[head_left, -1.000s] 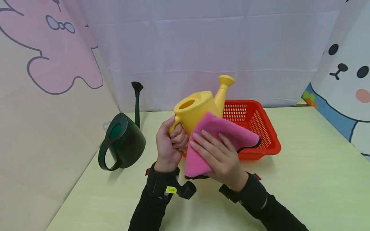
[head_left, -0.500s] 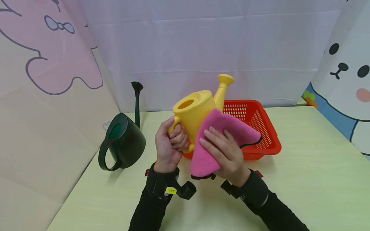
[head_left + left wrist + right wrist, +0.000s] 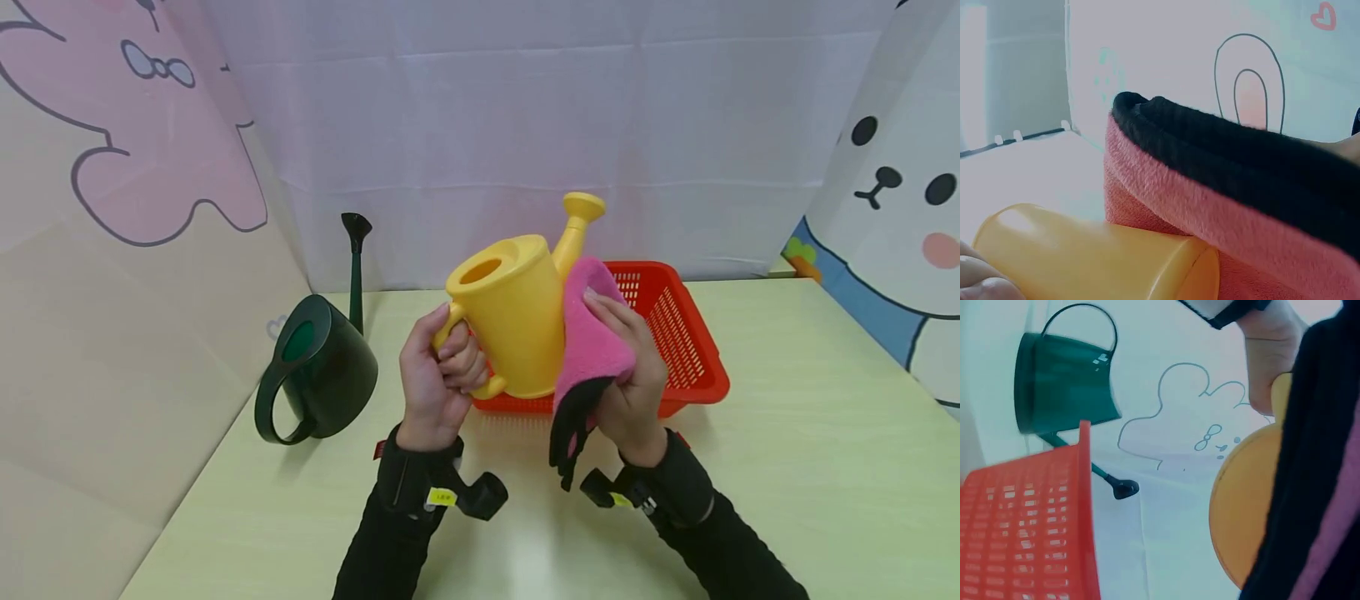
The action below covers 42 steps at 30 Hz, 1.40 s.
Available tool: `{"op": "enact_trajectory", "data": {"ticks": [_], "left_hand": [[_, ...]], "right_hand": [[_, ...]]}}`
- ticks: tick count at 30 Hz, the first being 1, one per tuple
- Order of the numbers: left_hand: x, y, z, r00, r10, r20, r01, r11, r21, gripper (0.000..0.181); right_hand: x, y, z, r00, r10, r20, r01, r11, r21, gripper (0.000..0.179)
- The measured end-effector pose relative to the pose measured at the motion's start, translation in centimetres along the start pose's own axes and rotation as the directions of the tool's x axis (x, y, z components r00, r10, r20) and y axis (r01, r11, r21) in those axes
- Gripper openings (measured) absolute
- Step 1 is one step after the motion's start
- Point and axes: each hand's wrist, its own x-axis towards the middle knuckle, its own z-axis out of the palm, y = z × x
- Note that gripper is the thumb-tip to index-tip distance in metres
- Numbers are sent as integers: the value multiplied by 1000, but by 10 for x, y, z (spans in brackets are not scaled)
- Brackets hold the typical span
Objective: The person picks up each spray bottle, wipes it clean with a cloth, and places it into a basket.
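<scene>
My left hand [image 3: 441,375] grips the handle of a yellow watering can [image 3: 517,321], which is held up in front of the basket with its spout to the right. In my right hand [image 3: 636,387] is a pink cloth [image 3: 592,333] with a black edge, gathered against the can's right side below the spout. The left wrist view has the cloth [image 3: 1147,200] lying along the yellow can's base [image 3: 1085,250]. In the right wrist view the can's round bottom [image 3: 1244,506] shows, partly covered by the cloth's black border.
Behind the can, a red plastic basket [image 3: 705,379] stands on the pale table [image 3: 810,467]. A dark green watering can [image 3: 330,375] stands at the left, its spout pointing up. A white curtain [image 3: 480,125] hangs at the table's back edge.
The right hand has moved right with the cloth, from the can's front to its right side, and has turned; the can's front is now uncovered. The left hand keeps its grip almost unmoved.
</scene>
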Motion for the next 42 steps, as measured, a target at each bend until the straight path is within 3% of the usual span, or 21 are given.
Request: {"op": "enact_trajectory", "data": {"ticks": [6,11,14,17,24,27,29,32,34,36,38,42], "left_hand": [[1,1,-1,1000,3,-1,-3,1000,-13,46],[1,1,-1,1000,8,2,-8,1000,-26,46],[1,0,-2,1000,15,7,-15,999,-31,46],[2,-1,-4,999,29,23,-29,999,-36,46],[3,-3,-5,997,45,70,-40,996,-75,45],[3,-3,-5,997,44,70,-38,996,-81,45],[3,-3,-5,997,46,63,-41,996,-74,45],[3,-3,-5,997,47,55,-44,997,-56,46],[2,-3,-4,998,44,44,-42,998,-39,46],[2,-3,-4,999,37,27,-37,999,-21,47],[2,-2,-3,1000,26,6,-26,1000,-7,47],[1,-1,-3,1000,9,-19,-9,1000,-3,48]], "right_hand": [[-4,-2,3,990,-140,16,141,983,-122,40],[-5,-8,7,953,-297,57,302,940,-159,37],[-7,-11,10,910,-402,98,414,894,-174,46],[-9,-12,14,852,-501,152,523,829,-198,49],[-17,-16,21,712,-626,319,700,670,-246,33],[-17,-15,21,672,-642,368,737,626,-255,32],[-17,-14,20,662,-650,373,747,613,-258,32],[-14,-10,19,670,-665,330,742,615,-268,35],[-12,-7,18,693,-668,273,721,640,-265,38],[-9,-5,16,737,-642,210,676,698,-238,41],[-8,-3,14,795,-588,148,607,775,-177,46],[-6,1,9,912,-407,44,409,910,-62,42]]}}
